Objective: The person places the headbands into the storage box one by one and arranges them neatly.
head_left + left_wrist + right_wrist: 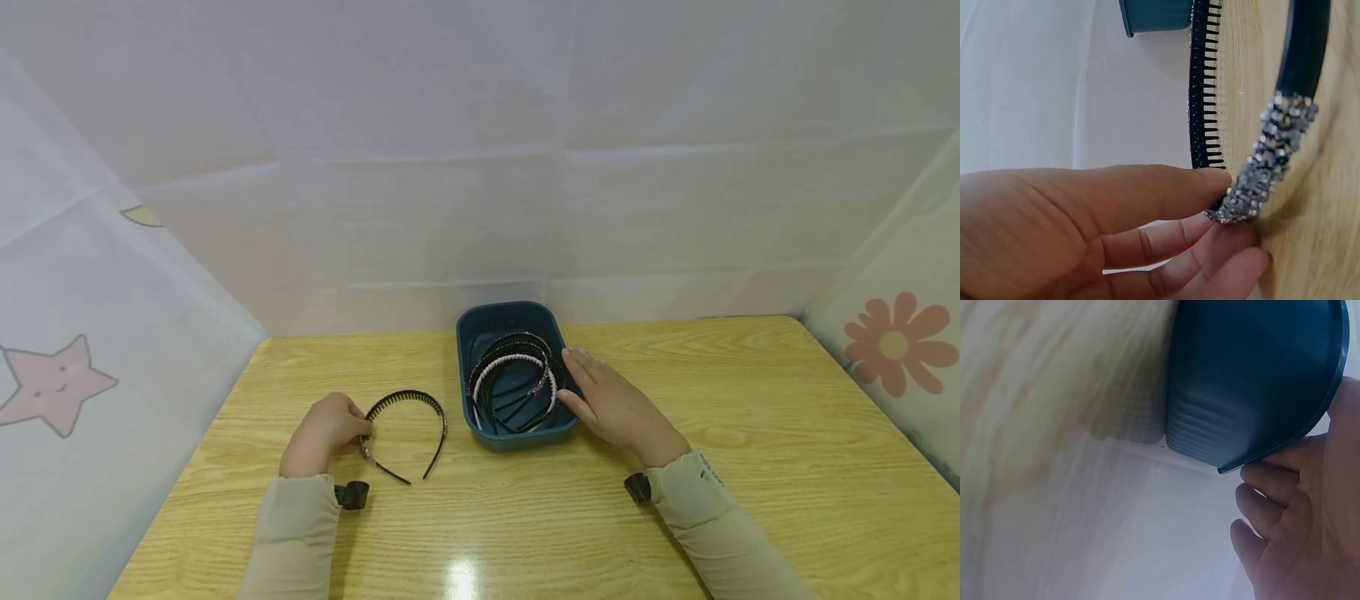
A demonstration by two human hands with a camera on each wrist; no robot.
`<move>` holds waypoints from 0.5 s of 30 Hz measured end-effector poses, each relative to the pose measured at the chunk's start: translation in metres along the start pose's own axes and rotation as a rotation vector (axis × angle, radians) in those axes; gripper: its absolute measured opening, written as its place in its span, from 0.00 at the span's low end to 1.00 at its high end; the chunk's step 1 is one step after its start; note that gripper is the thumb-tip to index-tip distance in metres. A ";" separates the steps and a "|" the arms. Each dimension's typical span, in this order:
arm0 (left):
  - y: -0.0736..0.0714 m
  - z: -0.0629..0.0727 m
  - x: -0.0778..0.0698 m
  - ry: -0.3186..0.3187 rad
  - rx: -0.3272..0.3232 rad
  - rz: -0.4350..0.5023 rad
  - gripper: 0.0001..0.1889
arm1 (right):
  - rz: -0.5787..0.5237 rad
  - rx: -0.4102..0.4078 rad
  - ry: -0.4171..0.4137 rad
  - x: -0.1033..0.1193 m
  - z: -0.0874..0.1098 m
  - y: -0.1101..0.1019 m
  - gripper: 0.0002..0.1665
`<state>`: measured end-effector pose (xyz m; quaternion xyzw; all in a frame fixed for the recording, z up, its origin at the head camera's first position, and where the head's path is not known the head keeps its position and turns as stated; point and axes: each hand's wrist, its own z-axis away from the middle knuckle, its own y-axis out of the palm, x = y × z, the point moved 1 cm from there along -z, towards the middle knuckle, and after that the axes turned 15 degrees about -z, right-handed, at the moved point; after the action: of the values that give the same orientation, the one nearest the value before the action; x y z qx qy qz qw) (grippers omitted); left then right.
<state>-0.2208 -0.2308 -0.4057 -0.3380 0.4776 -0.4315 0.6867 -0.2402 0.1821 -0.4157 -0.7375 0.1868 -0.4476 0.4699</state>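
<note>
To the left on the table, my left hand pinches a black toothed headband between thumb and fingers at one side of its arch. Silvery sparkling stones cover that side of the headband in the left wrist view. Its two thin ends point toward me. My right hand rests against the right rim of a dark blue plastic bin, fingers mostly straight along the edge. Inside the bin lie several headbands, among them a white beaded one and black ones overlapping each other.
Under everything is a light wood-grain table. A pale cloth backdrop stands right behind its far edge, with side panels showing a pink star at left and a red flower at right.
</note>
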 end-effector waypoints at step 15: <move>0.000 -0.005 -0.001 0.051 -0.064 -0.012 0.08 | 0.002 -0.011 -0.001 -0.002 -0.001 0.002 0.42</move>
<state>-0.2261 -0.2300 -0.4070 -0.3517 0.5062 -0.4287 0.6606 -0.2416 0.1825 -0.4184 -0.7401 0.1898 -0.4455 0.4666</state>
